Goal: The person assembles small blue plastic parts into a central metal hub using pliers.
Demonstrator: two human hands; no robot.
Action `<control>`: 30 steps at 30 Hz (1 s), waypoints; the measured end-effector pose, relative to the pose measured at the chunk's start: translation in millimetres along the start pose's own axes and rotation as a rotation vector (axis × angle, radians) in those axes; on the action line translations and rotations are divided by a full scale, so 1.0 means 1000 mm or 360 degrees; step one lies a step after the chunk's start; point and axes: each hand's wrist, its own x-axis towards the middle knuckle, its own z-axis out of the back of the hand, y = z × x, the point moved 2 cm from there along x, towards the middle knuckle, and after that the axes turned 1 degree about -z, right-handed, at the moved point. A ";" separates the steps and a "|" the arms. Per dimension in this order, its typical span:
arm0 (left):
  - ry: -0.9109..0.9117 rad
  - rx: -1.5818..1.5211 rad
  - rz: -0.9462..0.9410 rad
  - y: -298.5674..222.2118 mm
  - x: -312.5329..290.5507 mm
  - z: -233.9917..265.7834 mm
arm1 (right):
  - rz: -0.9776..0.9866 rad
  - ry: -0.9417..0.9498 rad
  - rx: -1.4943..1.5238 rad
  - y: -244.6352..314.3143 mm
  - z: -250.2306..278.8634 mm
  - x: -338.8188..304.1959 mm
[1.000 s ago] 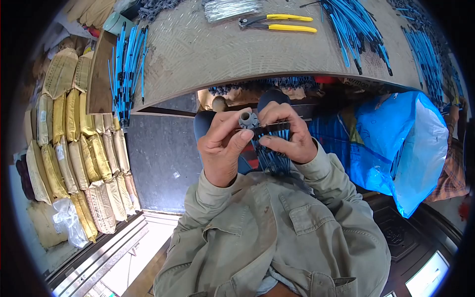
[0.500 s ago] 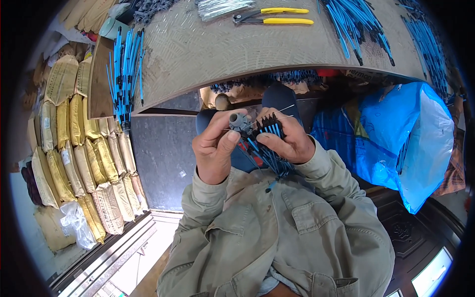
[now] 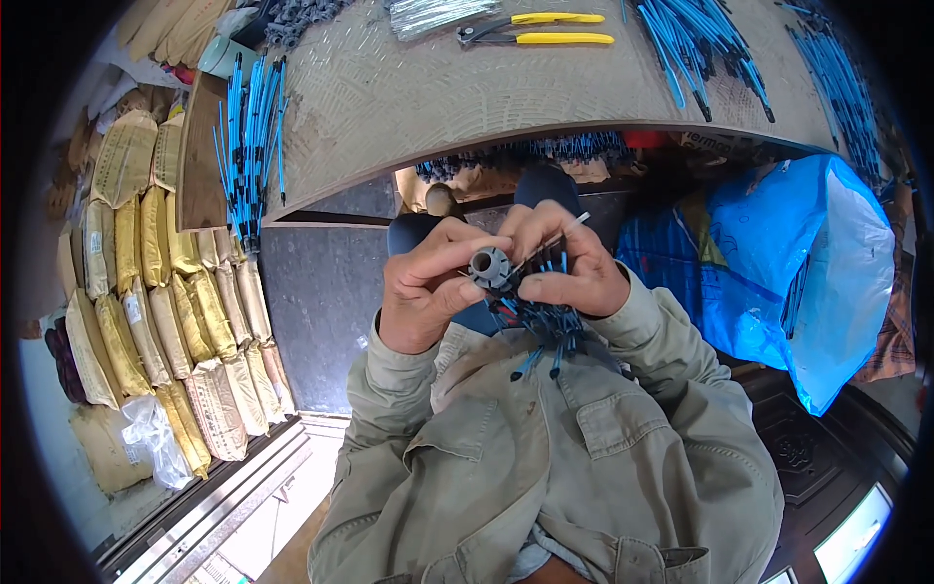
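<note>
Just above my lap, my left hand (image 3: 420, 290) pinches a grey ribbed plastic hub (image 3: 500, 270) whose round hollow end faces up. Close against it, my right hand (image 3: 587, 276) is closed on a bunch of thin blue rods with black ends (image 3: 551, 321), its thumb across them. The rods hang down toward my jacket front, some tips splayed out. A short length of thin, pale wire (image 3: 581, 220) sticks out past the right fingers. Where the rods meet the hub is partly hidden by the fingers.
Ahead is a worktop (image 3: 389, 117) with yellow-handled pliers (image 3: 559, 39), a heap of clear thin strips or wires (image 3: 443, 15) and bundles of blue rods (image 3: 696, 49). Another rod bundle (image 3: 255, 146) hangs at the left edge. Stacked packages (image 3: 180, 292) stand left; a blue sack (image 3: 778, 263) is right.
The hub has moved right and turned its hollow end more upward. My hands have drawn closer, the right fingers now reaching the hub's side. The rods have swung, their lower tips spreading.
</note>
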 end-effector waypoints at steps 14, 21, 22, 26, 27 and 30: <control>-0.0093 -0.0057 -0.0046 0.006 -0.009 0.009 | -0.0054 0.0139 -0.0634 0.005 -0.001 -0.004; 0.0030 -0.0002 -0.0088 0.004 -0.003 0.015 | -0.0015 0.0383 -0.0726 -0.001 0.011 0.007; 0.0053 0.0012 -0.0084 0.005 -0.003 0.016 | -0.0123 0.0397 -0.0638 -0.003 0.013 0.007; 0.0171 0.0069 -0.0078 0.002 0.001 0.017 | -0.0273 0.0236 -0.0115 -0.014 0.003 0.004; 0.0223 0.0089 -0.0076 0.000 0.002 0.017 | -0.0292 0.0143 0.0099 -0.014 0.001 0.004; 0.0272 0.0088 -0.0044 -0.001 0.003 0.017 | -0.0355 0.0234 0.0001 -0.005 0.000 0.009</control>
